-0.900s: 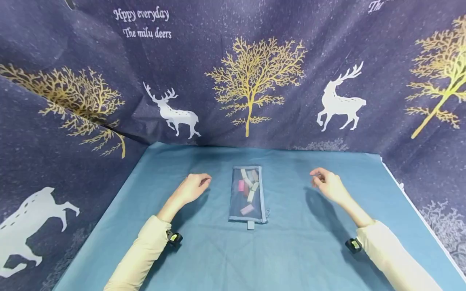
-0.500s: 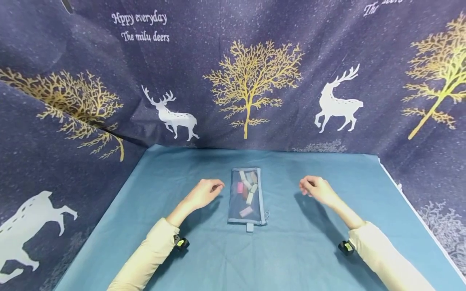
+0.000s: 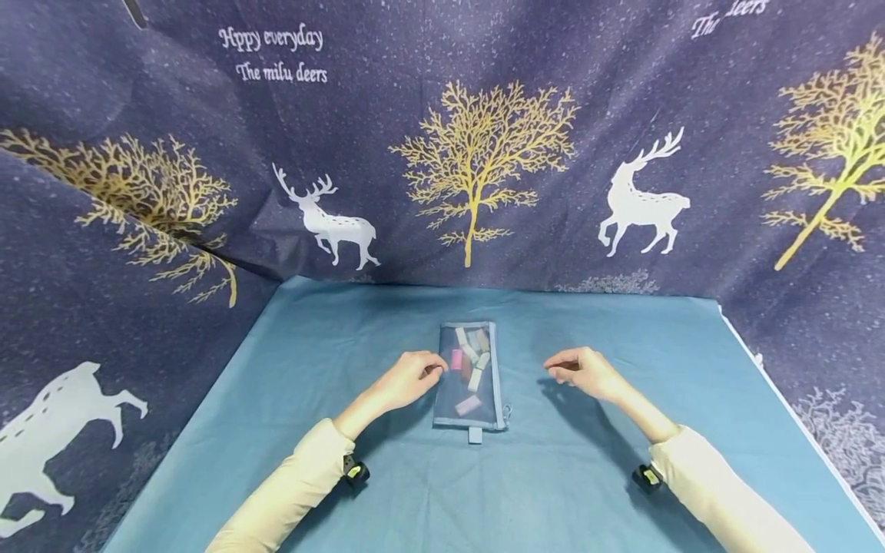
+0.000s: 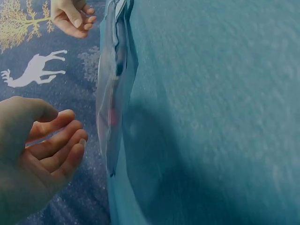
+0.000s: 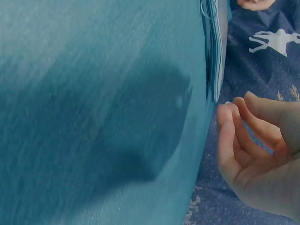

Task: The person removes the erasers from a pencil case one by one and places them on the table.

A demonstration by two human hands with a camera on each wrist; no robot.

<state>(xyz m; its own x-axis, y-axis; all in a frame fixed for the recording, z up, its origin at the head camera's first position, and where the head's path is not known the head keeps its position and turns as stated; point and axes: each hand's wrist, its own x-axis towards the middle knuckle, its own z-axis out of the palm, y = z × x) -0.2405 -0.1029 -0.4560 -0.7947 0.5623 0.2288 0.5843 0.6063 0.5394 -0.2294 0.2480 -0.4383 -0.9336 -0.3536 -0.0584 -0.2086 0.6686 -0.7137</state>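
Note:
A see-through mesh zip pouch [image 3: 449, 395] with pale blue edging lies flat on the blue cloth, several small pastel blocks and one bright pink block [image 3: 456, 359] inside it. At its left edge my left hand [image 3: 408, 379] hovers, fingertips overlapping the edge in the head view; the left wrist view shows its fingers loosely curled around nothing. To the right of the pouch, a short gap away, my right hand [image 3: 584, 372] hangs over the cloth with loosely bent fingers, holding nothing. A ring pull [image 5: 208, 8] at the zip end shows in the right wrist view.
Blue cloth [image 3: 512, 491] covers the table. Behind it rises a dark blue curtain [image 3: 415, 46] printed with white deer and golden trees. Each wrist wears a small black camera [image 3: 356, 472] below a cream sleeve [image 3: 290, 484].
Both hands have moved inward toward the pouch, the left going right up to its edge and the right coming left. The pouch stays where it lies.

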